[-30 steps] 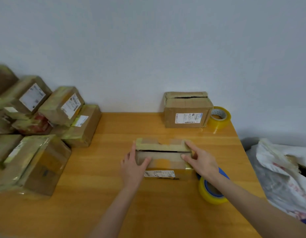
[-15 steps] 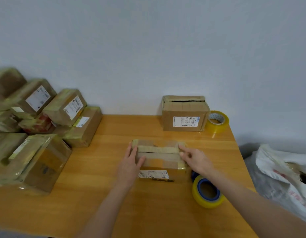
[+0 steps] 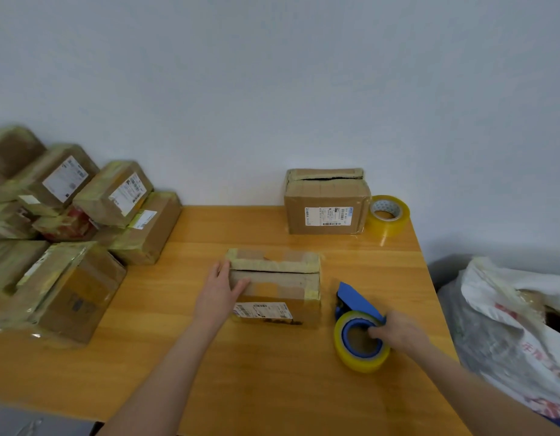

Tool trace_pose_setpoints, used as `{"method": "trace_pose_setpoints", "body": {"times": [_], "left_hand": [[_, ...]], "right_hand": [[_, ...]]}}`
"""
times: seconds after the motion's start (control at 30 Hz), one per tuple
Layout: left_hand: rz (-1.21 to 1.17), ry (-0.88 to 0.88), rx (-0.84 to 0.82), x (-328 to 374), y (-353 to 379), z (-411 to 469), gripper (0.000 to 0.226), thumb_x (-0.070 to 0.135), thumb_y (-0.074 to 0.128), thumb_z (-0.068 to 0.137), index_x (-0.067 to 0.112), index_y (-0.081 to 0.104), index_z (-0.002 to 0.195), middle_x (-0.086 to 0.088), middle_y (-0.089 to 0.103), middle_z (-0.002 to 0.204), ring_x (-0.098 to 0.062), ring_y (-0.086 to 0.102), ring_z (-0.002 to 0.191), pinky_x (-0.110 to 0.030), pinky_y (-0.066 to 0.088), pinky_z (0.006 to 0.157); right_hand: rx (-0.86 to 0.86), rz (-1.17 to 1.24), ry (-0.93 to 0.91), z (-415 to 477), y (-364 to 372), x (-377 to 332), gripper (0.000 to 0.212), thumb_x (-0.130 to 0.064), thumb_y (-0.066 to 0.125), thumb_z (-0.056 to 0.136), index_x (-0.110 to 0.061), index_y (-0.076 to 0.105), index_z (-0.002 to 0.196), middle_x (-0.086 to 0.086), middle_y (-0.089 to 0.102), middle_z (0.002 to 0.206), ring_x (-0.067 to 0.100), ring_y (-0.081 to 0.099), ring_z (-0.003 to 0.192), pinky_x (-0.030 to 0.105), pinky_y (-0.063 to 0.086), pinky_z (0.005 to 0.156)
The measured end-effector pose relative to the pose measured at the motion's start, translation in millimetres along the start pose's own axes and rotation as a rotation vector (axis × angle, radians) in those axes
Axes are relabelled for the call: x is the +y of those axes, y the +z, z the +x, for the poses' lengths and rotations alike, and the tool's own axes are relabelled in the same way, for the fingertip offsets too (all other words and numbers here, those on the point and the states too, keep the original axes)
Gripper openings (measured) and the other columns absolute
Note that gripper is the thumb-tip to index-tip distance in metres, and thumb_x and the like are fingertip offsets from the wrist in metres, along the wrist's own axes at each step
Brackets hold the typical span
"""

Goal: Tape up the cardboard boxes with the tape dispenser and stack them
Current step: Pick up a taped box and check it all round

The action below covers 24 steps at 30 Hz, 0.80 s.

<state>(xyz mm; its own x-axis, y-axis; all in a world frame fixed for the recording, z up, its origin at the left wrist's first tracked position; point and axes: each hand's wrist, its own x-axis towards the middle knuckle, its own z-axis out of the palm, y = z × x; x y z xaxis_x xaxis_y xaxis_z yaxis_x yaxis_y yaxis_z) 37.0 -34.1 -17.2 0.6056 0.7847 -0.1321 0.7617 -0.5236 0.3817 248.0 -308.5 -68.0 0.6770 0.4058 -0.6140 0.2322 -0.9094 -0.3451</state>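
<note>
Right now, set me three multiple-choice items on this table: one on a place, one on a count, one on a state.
1. Relative to the rear box, the spare tape roll stands: A left of it; B right of it; C on top of it.
2. Yellow tape rolls on the table: A one; B four; C two.
3. The right hand: A grips the tape dispenser; B hangs empty; C lies flat on the table.
B: it stands at the box's right side. C: one spare, one on the dispenser. A: fingers curl into its roll.
</note>
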Motion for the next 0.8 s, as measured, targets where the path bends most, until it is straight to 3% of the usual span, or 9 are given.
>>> {"method": "trace_pose_setpoints", "body": {"times": [0.1, 0.17, 0.2, 0.27, 0.37, 0.43, 0.57, 0.67, 0.8], "left_hand": [[-0.020, -0.002, -0.003, 0, -4, 1, 0.073, 0.050, 0.048, 0.094, 0.012, 0.022, 0.152, -0.005, 0.017, 0.160, -0.023, 0.026, 0.143, -0.039, 0.034, 0.110], [-0.021, 0.009, -0.003, 2, -6, -1, 0.074, 0.050, 0.050, 0.094, 0.012, 0.023, 0.152, -0.002, 0.019, 0.159, -0.020, 0.028, 0.142, -0.038, 0.035, 0.110], [-0.020, 0.007, -0.003, 3, -7, -2, 0.074, 0.049, 0.051, 0.093, 0.012, 0.024, 0.152, -0.001, 0.019, 0.159, -0.019, 0.029, 0.142, -0.038, 0.035, 0.110], [-0.008, 0.000, 0.001, 5, -8, -5, 0.076, 0.050, 0.053, 0.092, 0.013, 0.023, 0.152, 0.001, 0.018, 0.159, -0.018, 0.030, 0.142, -0.036, 0.036, 0.108], [-0.007, 0.031, 0.005, 12, -5, -14, 0.078, 0.051, 0.055, 0.091, 0.014, 0.024, 0.152, 0.002, 0.020, 0.159, -0.016, 0.031, 0.141, -0.033, 0.036, 0.108], [-0.008, 0.064, -0.011, 20, 2, -22, 0.078, 0.052, 0.056, 0.090, 0.015, 0.024, 0.152, 0.005, 0.019, 0.159, -0.015, 0.032, 0.140, -0.031, 0.036, 0.107], [-0.046, 0.071, 0.002, 27, 13, -31, 0.078, 0.053, 0.057, 0.089, 0.021, 0.025, 0.152, 0.011, 0.019, 0.158, -0.011, 0.033, 0.139, -0.028, 0.036, 0.107], [-0.086, 0.090, 0.016, 23, 10, -33, 0.076, 0.052, 0.057, 0.089, 0.022, 0.026, 0.152, 0.015, 0.016, 0.158, -0.009, 0.037, 0.137, -0.027, 0.040, 0.102], [-0.099, 0.194, 0.001, 18, 6, -34, 0.070, 0.050, 0.054, 0.092, 0.023, 0.028, 0.150, 0.028, 0.000, 0.154, -0.006, 0.044, 0.131, -0.024, 0.045, 0.093]], "right_hand": [[-0.051, 0.304, -0.018, -2, -13, -2, 0.029, -0.018, 0.068, 0.085, -0.013, 0.043, 0.071, 0.005, 0.042, 0.060, 0.018, 0.038, 0.052, 0.031, 0.031, 0.051], [-0.049, 0.543, -0.037, -6, -32, -3, 0.021, -0.007, 0.068, 0.081, -0.007, 0.050, 0.090, 0.011, 0.052, 0.071, 0.023, 0.048, 0.061, 0.033, 0.038, 0.054], [-0.052, 0.658, -0.049, -9, -43, -4, 0.027, -0.003, 0.067, 0.081, -0.004, 0.052, 0.103, 0.012, 0.057, 0.076, 0.024, 0.053, 0.064, 0.033, 0.043, 0.056], [-0.057, 0.809, -0.124, -19, -72, -14, 0.032, 0.003, 0.064, 0.082, 0.001, 0.056, 0.113, 0.007, 0.059, 0.071, 0.020, 0.055, 0.060, 0.030, 0.045, 0.055], [-0.126, 0.934, -0.274, -40, -113, -42, 0.031, -0.001, 0.068, 0.083, -0.003, 0.059, 0.113, -0.001, 0.062, 0.066, 0.009, 0.059, 0.051, 0.023, 0.046, 0.048], [-0.181, 0.903, -0.372, -54, -130, -67, 0.041, -0.013, 0.075, 0.075, -0.007, 0.060, 0.113, -0.001, 0.064, 0.072, 0.009, 0.061, 0.056, 0.023, 0.048, 0.053], [-0.117, 0.527, -0.520, -66, -123, -117, 0.048, -0.020, 0.084, 0.071, -0.017, 0.059, 0.112, 0.003, 0.064, 0.104, 0.021, 0.066, 0.092, 0.032, 0.054, 0.078], [-0.090, 0.396, -0.563, -66, -96, -139, 0.052, -0.019, 0.083, 0.071, -0.021, 0.053, 0.113, 0.000, 0.059, 0.106, 0.015, 0.064, 0.089, 0.024, 0.050, 0.066], [-0.018, 0.311, -0.573, -55, -77, -144, 0.059, -0.026, 0.083, 0.070, -0.023, 0.047, 0.116, -0.002, 0.056, 0.107, 0.015, 0.062, 0.091, 0.027, 0.053, 0.071]]}}
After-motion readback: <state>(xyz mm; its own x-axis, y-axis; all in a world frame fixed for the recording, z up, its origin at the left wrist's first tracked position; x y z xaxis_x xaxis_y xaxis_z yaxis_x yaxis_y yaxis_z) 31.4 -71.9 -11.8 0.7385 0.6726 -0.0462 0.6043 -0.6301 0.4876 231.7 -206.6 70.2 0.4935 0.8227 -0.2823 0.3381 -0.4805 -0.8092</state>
